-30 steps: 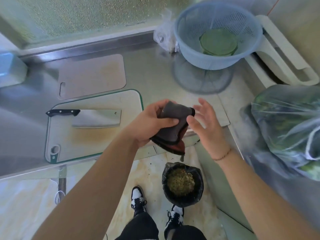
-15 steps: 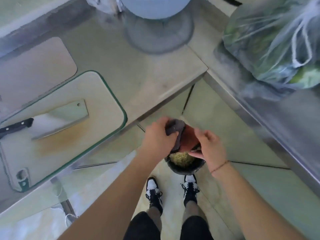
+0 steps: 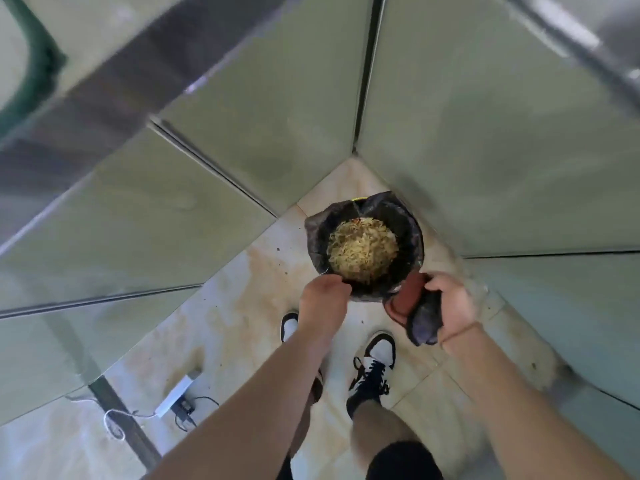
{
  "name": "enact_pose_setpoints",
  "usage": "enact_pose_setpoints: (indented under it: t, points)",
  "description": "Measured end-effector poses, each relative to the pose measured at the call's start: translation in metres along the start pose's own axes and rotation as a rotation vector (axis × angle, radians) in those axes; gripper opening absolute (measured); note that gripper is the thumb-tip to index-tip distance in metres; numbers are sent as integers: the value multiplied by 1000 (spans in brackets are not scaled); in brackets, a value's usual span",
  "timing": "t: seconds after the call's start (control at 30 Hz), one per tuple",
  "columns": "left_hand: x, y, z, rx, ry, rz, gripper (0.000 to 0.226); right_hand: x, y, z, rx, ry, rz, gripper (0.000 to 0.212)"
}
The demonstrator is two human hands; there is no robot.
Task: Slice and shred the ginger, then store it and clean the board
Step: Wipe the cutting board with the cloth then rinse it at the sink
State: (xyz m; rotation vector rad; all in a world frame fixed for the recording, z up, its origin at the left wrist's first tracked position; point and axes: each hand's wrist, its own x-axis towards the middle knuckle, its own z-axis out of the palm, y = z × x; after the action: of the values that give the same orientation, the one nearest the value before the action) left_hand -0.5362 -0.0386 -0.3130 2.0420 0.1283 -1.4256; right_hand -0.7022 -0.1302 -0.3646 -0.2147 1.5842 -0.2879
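Right hand [image 3: 450, 303] clenched round a bunched cleaning cloth [image 3: 414, 311], rust-red face and dark grey face both showing, soft and crumpled, hanging just beside and below the near rim of the waste bin [image 3: 363, 251]; left hand [image 3: 323, 301] curled into a fist at that same near rim, fingertips apparently pinching the edge of the black bin liner [image 3: 405, 223], though the contact itself is too small to confirm.

Bin: round, lined with thin glossy black plastic, wrinkled at the rim; filled with pale yellow stringy shreds [image 3: 362, 251], fibrous and dry-looking, probably peel or trimmings. No stored ginger visible; cutting board [image 3: 33, 60] only a blurred green-edged corner far up and left of the left hand, on the bench [image 3: 114, 84]; its surface cannot be judged.

Judgement: cloth is being emptied of scraps over the bin, part of the board-cleaning step.

Risks:
- cloth sits outside the rim on the right-hand side; shaken there, scraps would fall on the marbled floor tile [image 3: 242, 323], which already carries dark specks and an orange stain;
- thin liner could slip or tear if the left hand pulls hard;
- power strip [image 3: 173, 396] with cable lies on the floor behind and left of the left hand; drips from a wet cloth are a hazard;
- cloth could drop into the waste if the grip loosens.
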Motion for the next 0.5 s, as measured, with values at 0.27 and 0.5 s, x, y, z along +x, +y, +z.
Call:
enact_pose_setpoints:
  t: [0.27,0.5]
  points:
    - [124,-47,24,579,216,163,57,133,-9,-22,-1386,261,-198,77]
    - [182,-44,23,525,264,171,22,176,-4,-11,-1338,174,-371,27]
